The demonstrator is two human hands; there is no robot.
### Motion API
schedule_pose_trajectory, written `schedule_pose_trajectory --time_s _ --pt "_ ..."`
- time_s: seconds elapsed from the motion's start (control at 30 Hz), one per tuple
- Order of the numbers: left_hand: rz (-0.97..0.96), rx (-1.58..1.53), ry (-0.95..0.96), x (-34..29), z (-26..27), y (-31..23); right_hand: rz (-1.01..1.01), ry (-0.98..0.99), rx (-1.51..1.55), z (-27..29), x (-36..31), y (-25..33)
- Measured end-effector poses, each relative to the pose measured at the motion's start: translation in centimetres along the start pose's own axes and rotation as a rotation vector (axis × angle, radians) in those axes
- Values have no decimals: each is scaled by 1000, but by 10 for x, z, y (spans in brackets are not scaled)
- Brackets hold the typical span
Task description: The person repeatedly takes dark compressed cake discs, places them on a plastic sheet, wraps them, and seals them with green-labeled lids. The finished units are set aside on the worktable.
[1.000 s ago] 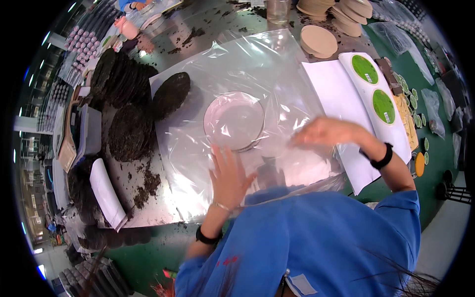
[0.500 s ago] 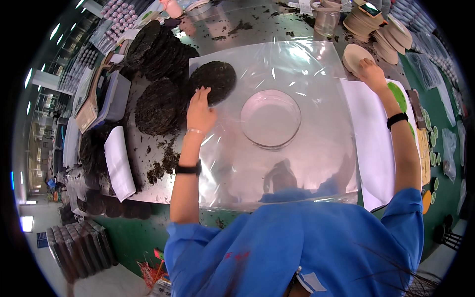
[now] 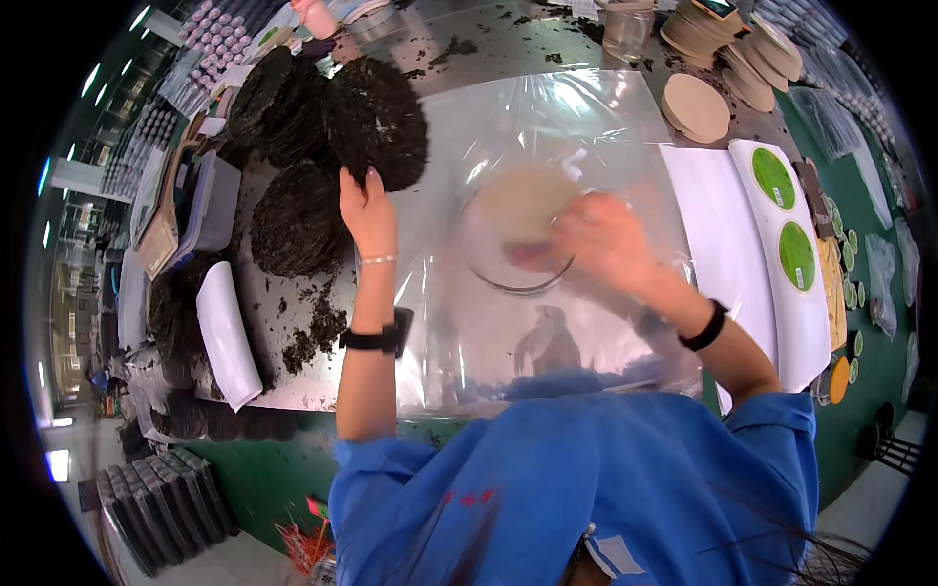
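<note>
With its fingers at the lower edge of a round, dark dried-seaweed cake (image 3: 379, 122), my left hand (image 3: 369, 217) tilts it up against the stack of cakes behind. A second dark cake (image 3: 298, 220) lies to the left of that hand. Smeared by motion, my right hand (image 3: 608, 244) holds a thin beige disc (image 3: 528, 200) over the clear round ring (image 3: 523, 289). The ring sits on a clear plastic sheet (image 3: 459, 352) and is partly hidden by disc and hand.
Stacked dark cakes (image 3: 277, 107) stand at the far left, beside a plastic bin (image 3: 217, 200). Beige discs (image 3: 696, 107) are piled at the far right. Nearby lie a white sheet with round green labels (image 3: 774, 181) and crumbs (image 3: 318, 342) on the metal table.
My right hand has brought a beige disc from the right-hand pile leftward over the ring. My left hand has lifted the dark cake from lying flat to tilted, up and leftward.
</note>
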State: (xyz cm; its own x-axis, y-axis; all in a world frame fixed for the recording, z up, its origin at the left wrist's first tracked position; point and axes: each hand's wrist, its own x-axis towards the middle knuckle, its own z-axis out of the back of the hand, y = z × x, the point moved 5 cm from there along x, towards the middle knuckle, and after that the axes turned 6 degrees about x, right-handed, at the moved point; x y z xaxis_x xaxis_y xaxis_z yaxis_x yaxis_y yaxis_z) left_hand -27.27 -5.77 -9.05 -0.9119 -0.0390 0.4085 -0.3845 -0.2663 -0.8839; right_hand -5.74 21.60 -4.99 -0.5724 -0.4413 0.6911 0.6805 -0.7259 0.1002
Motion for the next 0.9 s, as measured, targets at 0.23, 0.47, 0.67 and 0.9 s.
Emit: schedule_pose_trajectory --time_s 0.23,0.47,0.67,0.9 --pt "867 -664 391 -125 -33 -35 -291 -84 151 -11 -25 0" --pt "-30 227 223 -139 -35 -45 -336 329 97 -28 -14 -25" --pt "-435 513 861 -114 -79 -59 -481 557 181 -48 10 -43" --pt "-452 718 911 -120 -110 -44 -527 670 32 -83 6 -42"
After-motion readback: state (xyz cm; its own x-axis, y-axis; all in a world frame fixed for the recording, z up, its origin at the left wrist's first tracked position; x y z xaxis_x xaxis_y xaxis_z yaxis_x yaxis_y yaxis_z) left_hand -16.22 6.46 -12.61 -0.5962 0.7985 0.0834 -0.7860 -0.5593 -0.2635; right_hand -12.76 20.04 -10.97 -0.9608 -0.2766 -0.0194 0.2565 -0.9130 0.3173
